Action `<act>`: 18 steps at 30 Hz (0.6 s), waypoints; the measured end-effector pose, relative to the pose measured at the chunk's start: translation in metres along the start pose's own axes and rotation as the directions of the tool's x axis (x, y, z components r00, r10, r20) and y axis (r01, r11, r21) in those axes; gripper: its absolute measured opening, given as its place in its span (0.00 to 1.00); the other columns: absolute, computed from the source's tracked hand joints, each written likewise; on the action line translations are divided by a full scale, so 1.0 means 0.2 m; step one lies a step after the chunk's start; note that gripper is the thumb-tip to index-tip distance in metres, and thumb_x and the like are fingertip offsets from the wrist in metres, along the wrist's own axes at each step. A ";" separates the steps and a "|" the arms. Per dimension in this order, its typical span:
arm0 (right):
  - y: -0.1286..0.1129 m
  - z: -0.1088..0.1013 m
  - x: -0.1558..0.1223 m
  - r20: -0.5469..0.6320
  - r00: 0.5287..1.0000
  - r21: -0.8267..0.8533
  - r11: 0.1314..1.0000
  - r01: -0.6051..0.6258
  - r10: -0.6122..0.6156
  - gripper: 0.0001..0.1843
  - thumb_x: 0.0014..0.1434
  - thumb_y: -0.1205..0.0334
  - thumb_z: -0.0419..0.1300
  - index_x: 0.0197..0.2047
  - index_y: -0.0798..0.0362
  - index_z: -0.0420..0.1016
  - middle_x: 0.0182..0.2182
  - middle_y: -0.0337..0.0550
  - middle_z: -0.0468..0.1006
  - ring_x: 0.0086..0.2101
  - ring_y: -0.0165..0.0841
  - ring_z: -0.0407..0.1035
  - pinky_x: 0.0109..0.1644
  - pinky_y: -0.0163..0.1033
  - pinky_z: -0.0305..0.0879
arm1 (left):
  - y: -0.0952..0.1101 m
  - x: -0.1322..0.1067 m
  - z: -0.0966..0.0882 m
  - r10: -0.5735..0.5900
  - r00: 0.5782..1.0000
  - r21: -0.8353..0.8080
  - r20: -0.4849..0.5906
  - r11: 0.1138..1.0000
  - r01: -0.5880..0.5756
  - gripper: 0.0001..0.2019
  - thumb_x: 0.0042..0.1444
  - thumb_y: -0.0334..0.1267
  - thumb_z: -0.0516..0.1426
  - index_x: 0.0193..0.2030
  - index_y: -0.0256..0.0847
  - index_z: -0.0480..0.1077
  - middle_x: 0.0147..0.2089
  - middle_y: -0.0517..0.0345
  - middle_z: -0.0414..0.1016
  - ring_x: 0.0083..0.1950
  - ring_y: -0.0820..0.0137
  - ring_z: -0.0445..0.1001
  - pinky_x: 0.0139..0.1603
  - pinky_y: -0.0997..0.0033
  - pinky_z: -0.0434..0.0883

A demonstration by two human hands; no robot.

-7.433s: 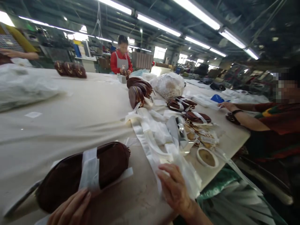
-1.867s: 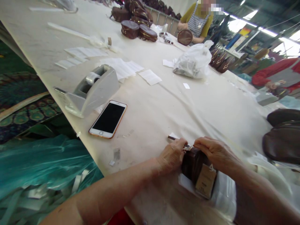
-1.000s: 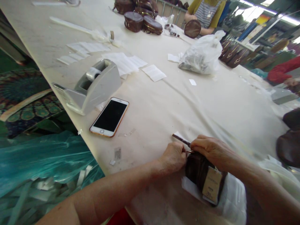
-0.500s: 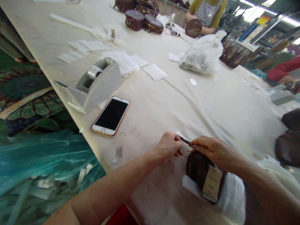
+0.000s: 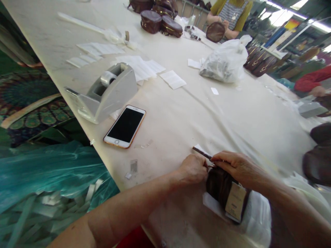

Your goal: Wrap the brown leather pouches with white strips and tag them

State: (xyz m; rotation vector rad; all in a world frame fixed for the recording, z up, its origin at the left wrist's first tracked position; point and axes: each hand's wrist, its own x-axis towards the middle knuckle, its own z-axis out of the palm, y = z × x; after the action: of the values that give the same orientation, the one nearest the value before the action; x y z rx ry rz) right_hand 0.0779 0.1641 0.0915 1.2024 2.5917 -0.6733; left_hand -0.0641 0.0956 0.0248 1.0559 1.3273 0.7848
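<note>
Fingers (image 5: 221,156), right hand (image 5: 236,166): closed on a dark strap (image 5: 201,152) at the brown bag (image 5: 216,184), lower right of frame, the hand masking part of it. Left hand (image 5: 192,168): curled at the bag's top; what it grips, if anything, cannot be told. Tag (image 5: 236,200): across the bag's near side. Phone (image 5: 125,126): left of centre, beside a tape dispenser (image 5: 116,94). White plastic bag (image 5: 224,60): upper right, in front of a co-worker (image 5: 231,15).

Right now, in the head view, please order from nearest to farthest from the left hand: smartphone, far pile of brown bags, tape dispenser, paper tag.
From the left hand:
1. Paper tag, right, against the held bag.
2. Smartphone, left, on the table.
3. Tape dispenser, farther left, beyond the smartphone.
4. Pile of brown bags, far across the table.
</note>
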 end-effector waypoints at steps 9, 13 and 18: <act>-0.01 0.00 -0.01 0.007 1.000 0.058 0.998 0.015 -0.015 0.15 0.60 0.53 0.51 0.37 0.48 0.77 0.33 0.40 0.79 0.34 0.34 0.71 0.38 0.36 0.64 | 0.07 -0.02 -0.13 -0.172 0.984 -0.443 -0.040 0.886 0.137 0.10 0.49 0.21 0.54 0.21 0.36 0.63 0.14 0.69 0.56 0.15 0.81 0.53 0.17 0.81 0.51; -0.04 -0.01 -0.01 0.030 1.000 0.044 0.999 0.005 -0.006 0.16 0.59 0.53 0.50 0.35 0.49 0.77 0.31 0.40 0.78 0.32 0.33 0.70 0.36 0.36 0.63 | 0.08 -0.02 -0.13 -0.195 0.979 -0.522 -0.059 0.842 0.136 0.11 0.49 0.22 0.54 0.20 0.36 0.62 0.13 0.68 0.57 0.14 0.82 0.53 0.16 0.81 0.49; -0.08 0.00 -0.01 0.014 1.000 0.046 0.999 0.001 -0.002 0.15 0.57 0.52 0.52 0.34 0.49 0.77 0.30 0.40 0.76 0.27 0.30 0.68 0.32 0.35 0.61 | 0.08 -0.02 -0.13 -0.202 0.977 -0.558 -0.072 0.820 0.129 0.11 0.49 0.21 0.55 0.21 0.35 0.63 0.13 0.67 0.58 0.14 0.82 0.54 0.16 0.81 0.49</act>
State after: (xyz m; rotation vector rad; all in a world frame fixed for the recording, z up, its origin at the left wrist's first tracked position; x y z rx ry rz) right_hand 0.0673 0.1532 0.0982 1.2047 2.5791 -0.7425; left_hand -0.0885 0.1008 0.0424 0.4267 1.1726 1.0353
